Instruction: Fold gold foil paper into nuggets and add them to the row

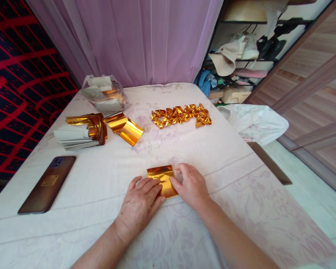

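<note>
A small sheet of gold foil paper [168,189] lies on the cloth in front of me, with a crosswise crease or fold near its far part. My left hand [141,198] rests flat over its left side, fingers stretched out and holding nothing. At the right edge is my right hand [192,185], its thumb touching the sheet and its index finger bent near the far corner, a gap between the two. Farther back stands a row of crumpled gold foil pieces [182,115]. Two loose gold foil sheets [130,130] lie to the left of that row.
A thick stack of folded foil papers [81,132] sits at the left. Behind it is a clear plastic bag [105,95] of more papers. A phone [47,185] lies near the left edge. Beyond the table's right edge are a white bag [256,121] and a shelf of shoes.
</note>
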`<move>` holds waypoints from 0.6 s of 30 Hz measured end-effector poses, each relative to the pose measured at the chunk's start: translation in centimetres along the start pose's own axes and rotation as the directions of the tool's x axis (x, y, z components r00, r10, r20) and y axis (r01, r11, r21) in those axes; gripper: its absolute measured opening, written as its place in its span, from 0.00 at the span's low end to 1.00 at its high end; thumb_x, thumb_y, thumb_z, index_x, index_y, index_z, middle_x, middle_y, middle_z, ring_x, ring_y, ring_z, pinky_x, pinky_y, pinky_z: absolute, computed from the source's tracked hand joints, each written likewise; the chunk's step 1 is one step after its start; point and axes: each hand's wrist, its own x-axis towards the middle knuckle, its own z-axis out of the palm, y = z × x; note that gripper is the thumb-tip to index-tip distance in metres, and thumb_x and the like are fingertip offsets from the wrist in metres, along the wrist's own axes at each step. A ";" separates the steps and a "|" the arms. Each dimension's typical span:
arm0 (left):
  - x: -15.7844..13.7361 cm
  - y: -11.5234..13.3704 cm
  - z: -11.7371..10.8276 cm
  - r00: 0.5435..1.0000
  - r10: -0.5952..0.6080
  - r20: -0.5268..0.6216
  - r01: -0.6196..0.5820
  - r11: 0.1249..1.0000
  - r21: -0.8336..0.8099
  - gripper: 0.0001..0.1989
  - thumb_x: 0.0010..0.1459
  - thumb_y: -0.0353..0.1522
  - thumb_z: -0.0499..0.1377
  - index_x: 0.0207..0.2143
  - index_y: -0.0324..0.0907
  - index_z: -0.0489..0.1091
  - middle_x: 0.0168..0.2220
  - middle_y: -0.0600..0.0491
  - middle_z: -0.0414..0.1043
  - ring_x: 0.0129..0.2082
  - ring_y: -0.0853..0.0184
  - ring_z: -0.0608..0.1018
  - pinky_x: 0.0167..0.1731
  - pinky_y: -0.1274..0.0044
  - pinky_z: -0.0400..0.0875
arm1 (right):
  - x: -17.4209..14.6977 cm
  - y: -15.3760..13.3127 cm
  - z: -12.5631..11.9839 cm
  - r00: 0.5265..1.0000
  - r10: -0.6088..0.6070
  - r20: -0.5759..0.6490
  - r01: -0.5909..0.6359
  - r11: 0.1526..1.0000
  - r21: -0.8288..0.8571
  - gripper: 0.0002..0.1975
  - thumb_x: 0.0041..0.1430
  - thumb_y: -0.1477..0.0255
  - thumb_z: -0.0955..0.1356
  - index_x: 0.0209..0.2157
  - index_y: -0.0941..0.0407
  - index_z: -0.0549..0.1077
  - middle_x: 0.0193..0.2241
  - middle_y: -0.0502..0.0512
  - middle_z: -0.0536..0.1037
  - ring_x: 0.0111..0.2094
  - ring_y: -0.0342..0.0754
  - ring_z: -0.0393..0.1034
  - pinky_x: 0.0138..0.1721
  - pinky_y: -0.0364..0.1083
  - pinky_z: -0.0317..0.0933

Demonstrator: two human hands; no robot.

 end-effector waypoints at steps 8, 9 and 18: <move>-0.1 0.0 0.0 0.999 -0.041 0.017 0.042 0.999 -0.032 0.14 0.61 0.42 0.58 0.45 0.44 0.73 0.47 0.49 0.78 0.47 0.58 0.76 0.56 0.59 0.59 | 0.6 0.5 -3.2 0.900 -0.349 0.262 0.265 0.914 0.308 0.11 0.52 0.68 0.73 0.39 0.54 0.75 0.43 0.54 0.77 0.45 0.51 0.68 0.48 0.52 0.61; -0.1 0.0 -0.1 0.999 -0.046 0.019 0.046 0.998 -0.038 0.13 0.62 0.40 0.58 0.45 0.44 0.73 0.47 0.49 0.78 0.47 0.59 0.76 0.56 0.59 0.59 | 0.6 0.6 -3.4 0.885 -0.362 0.292 0.269 0.911 0.314 0.16 0.50 0.65 0.75 0.41 0.54 0.75 0.44 0.55 0.76 0.46 0.52 0.68 0.49 0.53 0.60; 0.0 -0.7 0.3 0.996 -0.081 -0.022 0.079 0.992 -0.097 0.11 0.66 0.34 0.53 0.48 0.44 0.70 0.43 0.52 0.79 0.43 0.63 0.79 0.56 0.61 0.62 | 0.3 1.6 -1.7 0.937 -0.301 0.175 0.258 0.938 0.232 0.07 0.62 0.73 0.67 0.32 0.53 0.77 0.36 0.53 0.79 0.39 0.48 0.71 0.43 0.49 0.61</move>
